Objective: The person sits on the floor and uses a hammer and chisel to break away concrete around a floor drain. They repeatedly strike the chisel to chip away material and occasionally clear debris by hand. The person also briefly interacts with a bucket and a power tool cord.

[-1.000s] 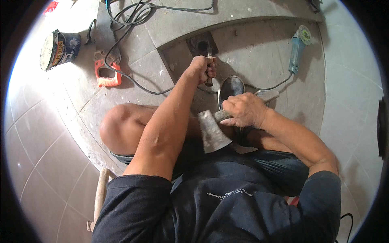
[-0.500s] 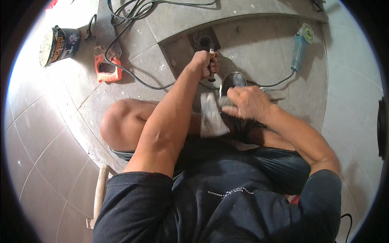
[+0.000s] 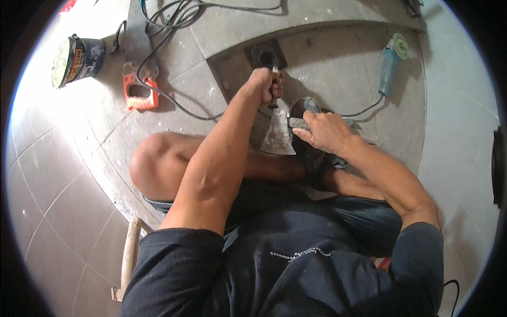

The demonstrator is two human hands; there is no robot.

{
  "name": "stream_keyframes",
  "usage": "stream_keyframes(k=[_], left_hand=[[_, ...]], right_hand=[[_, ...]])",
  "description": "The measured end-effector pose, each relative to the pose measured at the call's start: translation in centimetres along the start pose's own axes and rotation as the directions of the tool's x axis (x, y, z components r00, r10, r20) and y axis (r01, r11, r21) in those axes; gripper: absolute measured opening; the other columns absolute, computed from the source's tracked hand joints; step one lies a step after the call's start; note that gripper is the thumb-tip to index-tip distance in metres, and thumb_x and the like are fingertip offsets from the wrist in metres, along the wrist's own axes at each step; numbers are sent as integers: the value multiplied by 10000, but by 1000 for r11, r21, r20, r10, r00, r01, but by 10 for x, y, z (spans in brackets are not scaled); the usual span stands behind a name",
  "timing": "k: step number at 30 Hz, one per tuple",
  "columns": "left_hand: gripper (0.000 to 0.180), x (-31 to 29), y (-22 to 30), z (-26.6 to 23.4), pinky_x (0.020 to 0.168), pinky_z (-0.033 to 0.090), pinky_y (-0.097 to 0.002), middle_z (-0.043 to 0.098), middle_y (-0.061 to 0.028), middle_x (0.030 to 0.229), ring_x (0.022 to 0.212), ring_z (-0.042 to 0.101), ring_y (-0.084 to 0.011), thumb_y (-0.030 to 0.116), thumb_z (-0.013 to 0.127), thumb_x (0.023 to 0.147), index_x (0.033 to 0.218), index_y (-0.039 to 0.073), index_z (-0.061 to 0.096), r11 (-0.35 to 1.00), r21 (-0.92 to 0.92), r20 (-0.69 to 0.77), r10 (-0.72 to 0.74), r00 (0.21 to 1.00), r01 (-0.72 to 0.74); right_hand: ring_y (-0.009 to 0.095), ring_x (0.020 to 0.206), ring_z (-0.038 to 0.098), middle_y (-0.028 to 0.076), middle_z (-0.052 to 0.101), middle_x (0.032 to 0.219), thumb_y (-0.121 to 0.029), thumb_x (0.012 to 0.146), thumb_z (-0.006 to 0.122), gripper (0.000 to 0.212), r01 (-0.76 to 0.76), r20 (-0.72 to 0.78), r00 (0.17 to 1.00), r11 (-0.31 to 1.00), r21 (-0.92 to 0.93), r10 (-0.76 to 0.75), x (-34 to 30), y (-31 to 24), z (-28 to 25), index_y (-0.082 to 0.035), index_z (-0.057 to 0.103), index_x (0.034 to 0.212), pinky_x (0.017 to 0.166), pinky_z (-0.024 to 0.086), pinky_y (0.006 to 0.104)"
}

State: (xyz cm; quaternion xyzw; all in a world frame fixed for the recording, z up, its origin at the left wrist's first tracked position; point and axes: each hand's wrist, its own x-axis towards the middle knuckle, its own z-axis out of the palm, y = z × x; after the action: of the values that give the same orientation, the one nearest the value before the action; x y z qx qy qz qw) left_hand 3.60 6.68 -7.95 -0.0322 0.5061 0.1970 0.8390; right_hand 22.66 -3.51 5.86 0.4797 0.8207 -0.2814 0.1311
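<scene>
Grey tiled floor (image 3: pixel 348 63), and the left hand (image 3: pixel 265 84) is wrapped round a slim chisel-like tool (image 3: pixel 273 103) near a dark square patch (image 3: pixel 254 52); right hand (image 3: pixel 327 129) clenches a grey metal-headed hatchet (image 3: pixel 278 134), close below.

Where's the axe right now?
In the head view, the axe is near the middle, held in the right hand. Its head is close to the near end of the chisel in the left hand.
</scene>
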Motion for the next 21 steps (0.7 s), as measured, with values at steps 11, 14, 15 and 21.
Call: stream_keyframes(k=[11, 14, 15, 21], left_hand=[[191, -4, 0, 2, 474, 272, -264, 427, 19, 718, 540, 329, -93, 125, 424, 1083, 962, 42, 547, 997, -56, 45, -43, 998, 45], [188, -4, 6, 5, 474, 273, -264, 418, 18, 719, 539, 322, -95, 120, 429, 1081, 967, 30, 548, 996, -73, 7, -42, 999, 43], [184, -2, 5, 1, 474, 275, -264, 422, 17, 720, 539, 324, -96, 114, 432, 1076, 966, 27, 551, 995, -91, 34, -48, 998, 51], [165, -4, -4, -2, 481, 281, -265, 444, 11, 723, 541, 333, -100, 87, 449, 1042, 946, 27, 569, 999, -25, 3, -35, 999, 35]], right_hand=[[415, 723, 718, 218, 681, 782, -535, 978, 610, 523, 3, 19, 1000, 1000, -14, -3, 4, -1, -4, -23, 531, 901, 613, 588, 491], [412, 724, 721, 203, 689, 781, -525, 990, 604, 513, 196, -124, 974, 979, 58, -188, -9, -13, -5, -22, 531, 919, 619, 593, 493], [396, 704, 727, 202, 695, 764, -524, 990, 608, 514, 174, -120, 979, 984, 48, -167, -7, -12, -2, -19, 544, 918, 609, 599, 479], [373, 677, 742, 206, 698, 706, -511, 984, 627, 511, 33, -64, 997, 999, 11, -33, -4, -14, 3, -6, 578, 924, 592, 610, 462]])
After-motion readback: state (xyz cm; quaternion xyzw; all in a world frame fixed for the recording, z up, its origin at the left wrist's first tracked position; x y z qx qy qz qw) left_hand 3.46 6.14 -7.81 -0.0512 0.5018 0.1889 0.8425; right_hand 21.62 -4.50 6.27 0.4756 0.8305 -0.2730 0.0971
